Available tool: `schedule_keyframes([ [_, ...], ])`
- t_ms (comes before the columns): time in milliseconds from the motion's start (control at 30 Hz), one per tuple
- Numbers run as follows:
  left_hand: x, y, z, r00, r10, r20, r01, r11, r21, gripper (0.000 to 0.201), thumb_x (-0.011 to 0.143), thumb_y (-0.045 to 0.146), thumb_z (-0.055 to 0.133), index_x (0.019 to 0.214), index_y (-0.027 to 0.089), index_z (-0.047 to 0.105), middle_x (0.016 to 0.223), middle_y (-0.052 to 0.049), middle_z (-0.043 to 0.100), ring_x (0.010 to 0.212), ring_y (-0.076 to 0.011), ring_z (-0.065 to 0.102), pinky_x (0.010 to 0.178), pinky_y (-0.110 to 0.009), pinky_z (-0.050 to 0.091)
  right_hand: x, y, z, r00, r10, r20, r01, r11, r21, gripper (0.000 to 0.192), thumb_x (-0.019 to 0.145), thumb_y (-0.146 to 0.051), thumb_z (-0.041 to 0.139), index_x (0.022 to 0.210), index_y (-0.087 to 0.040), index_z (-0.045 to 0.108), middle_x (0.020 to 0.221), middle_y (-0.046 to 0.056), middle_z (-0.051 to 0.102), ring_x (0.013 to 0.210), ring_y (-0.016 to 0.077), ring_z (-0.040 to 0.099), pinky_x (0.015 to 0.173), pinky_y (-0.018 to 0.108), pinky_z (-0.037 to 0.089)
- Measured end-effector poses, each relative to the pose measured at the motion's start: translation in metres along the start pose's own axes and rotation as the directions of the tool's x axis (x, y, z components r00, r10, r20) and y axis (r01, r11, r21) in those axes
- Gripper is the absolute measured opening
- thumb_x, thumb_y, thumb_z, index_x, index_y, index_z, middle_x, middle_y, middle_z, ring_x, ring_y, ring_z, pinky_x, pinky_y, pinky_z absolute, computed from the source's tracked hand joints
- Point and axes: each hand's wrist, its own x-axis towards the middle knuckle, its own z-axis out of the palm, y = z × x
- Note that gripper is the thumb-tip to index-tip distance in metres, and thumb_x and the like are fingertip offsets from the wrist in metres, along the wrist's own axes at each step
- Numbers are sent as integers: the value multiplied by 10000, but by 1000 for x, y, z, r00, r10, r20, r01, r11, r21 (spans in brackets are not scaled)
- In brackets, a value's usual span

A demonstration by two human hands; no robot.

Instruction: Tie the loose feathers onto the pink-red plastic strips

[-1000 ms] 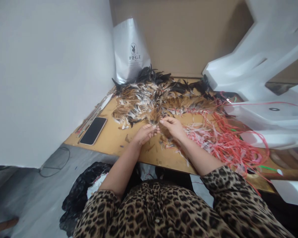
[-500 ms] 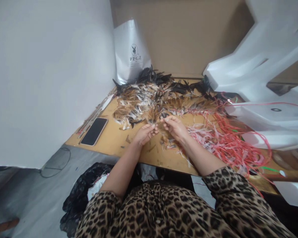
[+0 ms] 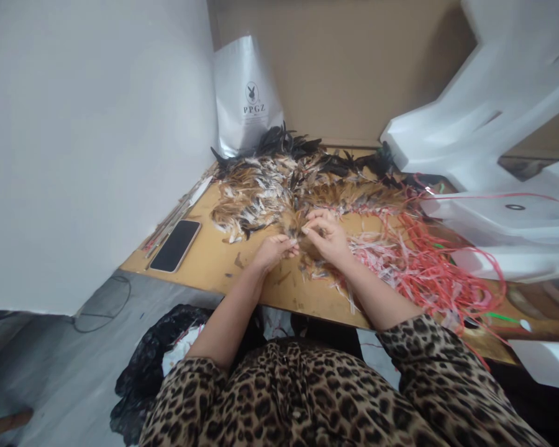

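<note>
— What have the hands got?
— Left hand (image 3: 274,250) and right hand (image 3: 325,236) each pinch brown feathers (image 3: 294,228) at the table's (image 3: 214,264) near edge.
— Delicate?
— Light, soft, likely crushable; grip the quills. Feather pile (image 3: 279,183) lies beyond.

Soft feathers (image 3: 279,186) lie on the matt, scuffed wooden table (image 3: 214,264).

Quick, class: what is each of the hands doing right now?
Left hand: closed, pinching brown feathers.
Right hand: fingers curled, pinching the same feathers.
</note>
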Motion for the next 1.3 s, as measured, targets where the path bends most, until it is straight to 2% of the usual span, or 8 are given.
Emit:
schedule_keyframes([
  [200,0,2,4,996,-41,82,27,986,166,310,604,374,694,656,79,616,618,-65,636,515,-91,578,530,-207,436,5,6,-10,987,-94,134,118,975,-188,104,760,-290,563,708,-213,610,924,38,544,927,191,485,871,399,328],
  [400,-1,3,3,985,-66,161,35,981,189,323,617,378,687,714,75,631,684,-83,656,564,-100,600,558,-211,450,8,17,-14,987,-67,147,89,985,-151,120,763,-301,556,715,-208,614,907,35,546,913,185,486,845,380,338],
  [667,-3,7,3,983,-83,162,50,979,197,309,603,368,699,683,79,627,629,-65,644,535,-85,584,561,-199,450,8,14,-15,988,-59,143,78,989,-129,133,769,-304,546,715,-201,612,901,40,536,893,177,486,822,362,349],
  [900,-7,17,17,978,-142,153,79,930,358,252,611,324,700,608,88,611,532,-70,614,476,-117,580,511,-233,460,6,-8,-13,913,-109,392,203,957,-208,153,781,-304,525,705,-207,616,938,43,539,928,189,454,870,390,297],
  [1000,-8,16,22,971,-134,196,40,906,422,268,615,338,693,581,87,606,493,-62,594,443,-112,561,466,-220,444,8,-4,-15,896,-70,439,128,986,-103,157,771,-312,542,695,-197,618,909,43,535,909,178,466,860,375,326],
  [1133,-13,14,30,961,-67,268,-59,897,438,289,648,376,657,614,91,623,506,-61,601,433,-100,549,436,-200,419,11,19,-18,885,36,464,-114,983,140,154,728,-324,594,691,-177,623,889,41,546,868,156,504,837,342,375],
  [1233,-16,16,33,974,17,226,-99,930,355,281,644,370,658,655,91,632,564,-70,626,478,-112,575,470,-213,439,10,37,-15,866,194,462,-355,888,292,172,663,-338,650,663,-168,622,829,31,579,778,145,531,763,316,412],
  [1300,-16,19,33,989,55,134,-89,962,258,271,626,356,672,656,91,626,581,-70,632,496,-115,581,489,-220,445,6,45,-10,860,348,372,-482,794,372,207,614,-359,674,628,-162,612,715,21,589,666,139,528,659,297,424],
])
